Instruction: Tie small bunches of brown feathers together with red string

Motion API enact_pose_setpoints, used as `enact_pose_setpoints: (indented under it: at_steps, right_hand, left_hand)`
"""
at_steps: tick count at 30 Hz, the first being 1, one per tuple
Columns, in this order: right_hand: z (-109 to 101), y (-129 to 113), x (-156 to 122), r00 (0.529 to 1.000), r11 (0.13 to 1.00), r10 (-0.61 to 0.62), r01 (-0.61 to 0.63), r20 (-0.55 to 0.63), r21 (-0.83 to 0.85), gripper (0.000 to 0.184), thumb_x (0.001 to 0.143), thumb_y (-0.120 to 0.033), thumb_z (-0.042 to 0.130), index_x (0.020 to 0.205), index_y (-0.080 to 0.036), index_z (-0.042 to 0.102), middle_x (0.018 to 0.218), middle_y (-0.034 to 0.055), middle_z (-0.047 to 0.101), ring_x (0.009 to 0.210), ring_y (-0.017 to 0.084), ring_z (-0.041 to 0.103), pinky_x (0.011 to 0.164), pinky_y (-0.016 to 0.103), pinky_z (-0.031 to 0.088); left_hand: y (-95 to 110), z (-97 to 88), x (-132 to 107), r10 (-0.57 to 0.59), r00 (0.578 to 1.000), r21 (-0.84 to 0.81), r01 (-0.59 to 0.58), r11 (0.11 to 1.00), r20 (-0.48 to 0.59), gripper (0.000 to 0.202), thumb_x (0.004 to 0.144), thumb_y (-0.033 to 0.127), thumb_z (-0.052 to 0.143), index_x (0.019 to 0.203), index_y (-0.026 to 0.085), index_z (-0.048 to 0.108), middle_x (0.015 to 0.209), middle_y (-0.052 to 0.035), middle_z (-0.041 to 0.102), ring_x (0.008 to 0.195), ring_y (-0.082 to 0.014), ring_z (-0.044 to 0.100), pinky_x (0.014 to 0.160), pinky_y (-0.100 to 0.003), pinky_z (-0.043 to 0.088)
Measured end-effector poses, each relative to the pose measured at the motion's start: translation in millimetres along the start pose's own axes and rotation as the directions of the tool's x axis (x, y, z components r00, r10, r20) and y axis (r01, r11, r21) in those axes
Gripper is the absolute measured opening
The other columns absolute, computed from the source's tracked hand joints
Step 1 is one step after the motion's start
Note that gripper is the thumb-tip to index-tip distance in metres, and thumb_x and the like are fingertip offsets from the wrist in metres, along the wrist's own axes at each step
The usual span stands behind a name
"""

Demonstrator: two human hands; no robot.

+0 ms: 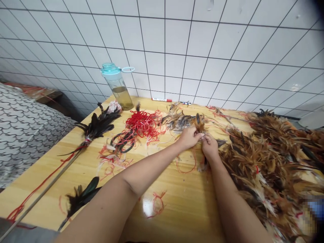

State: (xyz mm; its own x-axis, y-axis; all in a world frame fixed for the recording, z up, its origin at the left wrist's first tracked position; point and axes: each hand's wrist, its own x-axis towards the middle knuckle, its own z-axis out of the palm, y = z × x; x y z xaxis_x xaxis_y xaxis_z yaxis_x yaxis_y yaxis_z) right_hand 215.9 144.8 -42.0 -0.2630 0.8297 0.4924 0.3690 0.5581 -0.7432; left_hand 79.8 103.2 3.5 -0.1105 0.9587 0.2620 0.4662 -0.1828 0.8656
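My left hand [189,137] and my right hand [210,147] meet over the middle of a wooden table [177,199]. Both are closed in a pinch on a small bunch of brown feathers [199,124] that stands up between the fingertips. A loose red thread [186,165] curls on the table just below the hands. A big heap of brown feathers [268,158] lies right beside my right hand. A tangle of red thread [142,123] sits to the left of my left hand.
A stick tipped with black feathers [97,126] lies across the table's left side, another black feather stick [79,199] near the front edge. A plastic bottle with a teal lid [118,87] and a red marker [162,100] stand by the tiled wall. Black scissors [124,141] lie under the thread.
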Motion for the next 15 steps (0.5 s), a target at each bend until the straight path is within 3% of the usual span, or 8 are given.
enact_pose_setpoints:
  at_steps: [6,8,9,12,15]
  right_hand:
    - [0,0,-1,0.982,0.95,0.19,-0.179,-0.019,0.256,0.027,0.079,-0.043,0.055,0.063,-0.021,0.054,0.066,-0.0004,0.056,0.067,0.015,0.049,0.069,0.03,0.041]
    - [0,-3,-1,0.962,0.9,0.271,-0.241,-0.032,0.362,0.031,0.077,-0.047,0.058,0.063,-0.02,0.052,0.064,-0.0019,0.053,0.064,0.013,0.047,0.068,0.029,0.039]
    - [0,-4,-1,0.95,0.874,0.31,-0.269,-0.038,0.405,0.032,0.076,-0.049,0.059,0.064,-0.02,0.052,0.063,-0.0024,0.051,0.062,0.012,0.045,0.066,0.028,0.039]
    - [0,-7,0,0.92,0.822,0.386,-0.306,-0.074,0.48,0.036,0.073,-0.055,0.061,0.066,-0.02,0.051,0.06,-0.004,0.048,0.057,0.011,0.041,0.058,0.026,0.036]
    - [0,-9,1,0.897,0.797,0.424,-0.303,-0.127,0.523,0.039,0.072,-0.058,0.062,0.069,-0.021,0.051,0.059,-0.005,0.046,0.054,0.009,0.037,0.053,0.024,0.032]
  left_hand:
    - [0,-10.3,8,0.053,0.999,-0.089,-0.052,0.995,0.007,0.009,0.08,0.019,0.06,0.088,0.016,0.062,0.075,-0.0026,0.062,0.066,-0.0117,0.054,0.063,-0.025,0.042]
    - [-6,-22.4,15,0.038,0.996,-0.102,-0.046,0.994,-0.076,0.016,0.082,0.017,0.056,0.097,0.016,0.06,0.086,-0.0037,0.064,0.074,-0.0119,0.057,0.069,-0.024,0.044]
    - [-10,-29.1,19,-0.001,0.984,-0.101,-0.017,0.995,-0.176,0.013,0.081,0.017,0.056,0.094,0.016,0.06,0.083,-0.0026,0.062,0.073,-0.0115,0.056,0.069,-0.024,0.044]
    - [-23,-45.3,25,-0.025,0.944,-0.002,0.025,1.0,-0.328,0.005,0.081,0.017,0.055,0.085,0.017,0.059,0.074,0.0007,0.057,0.068,-0.011,0.051,0.07,-0.024,0.042]
    - [-32,-48.6,24,0.044,0.96,0.176,0.006,0.984,-0.277,0.006,0.081,0.015,0.055,0.077,0.016,0.059,0.073,-0.0004,0.057,0.071,-0.0129,0.052,0.073,-0.027,0.041]
